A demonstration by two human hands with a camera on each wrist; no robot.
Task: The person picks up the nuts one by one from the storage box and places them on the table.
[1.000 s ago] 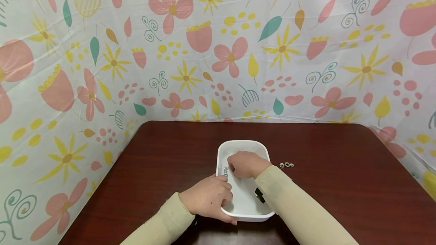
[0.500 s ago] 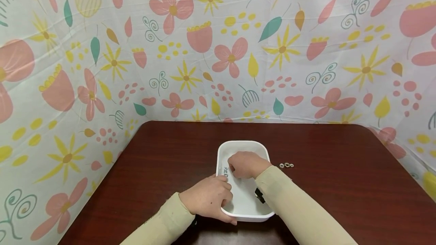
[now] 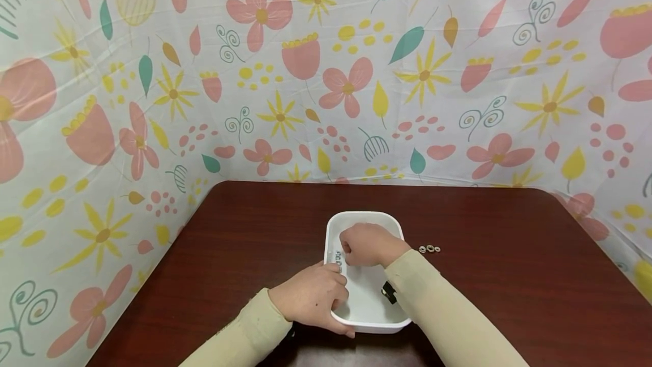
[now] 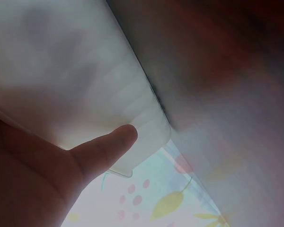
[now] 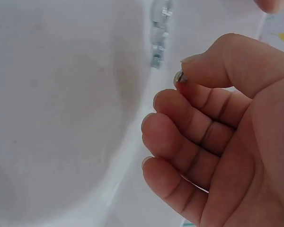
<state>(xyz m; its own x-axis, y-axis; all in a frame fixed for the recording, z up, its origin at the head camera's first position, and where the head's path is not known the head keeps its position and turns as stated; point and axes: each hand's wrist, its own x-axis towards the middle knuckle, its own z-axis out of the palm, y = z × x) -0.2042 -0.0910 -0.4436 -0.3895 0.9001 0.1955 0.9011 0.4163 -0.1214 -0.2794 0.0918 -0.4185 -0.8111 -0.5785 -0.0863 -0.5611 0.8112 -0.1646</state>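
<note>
A white plastic tray (image 3: 363, 296) sits on the table before me. My left hand (image 3: 312, 296) grips its near left side, fingers hooked over the rim; in the left wrist view the thumb (image 4: 109, 149) presses the outer wall. My right hand (image 3: 368, 244) reaches inside the tray near the left wall. Between its thumb and index fingertip it pinches a small metal nut (image 5: 181, 77), mostly hidden by the fingers. Several metal nuts (image 3: 338, 257) lie in a row along the tray's left inner side, just beside the right fingertips.
Three more nuts (image 3: 430, 249) lie in a short row on the dark wooden table (image 3: 254, 225), right of the tray. Behind the table hangs a flower-patterned cloth (image 3: 346, 86). A black wrist device (image 3: 389, 292) shows under the right forearm.
The head view has shifted very slightly. Both hands keep the same place and hold, with the right fingers lifted barely, if at all.
</note>
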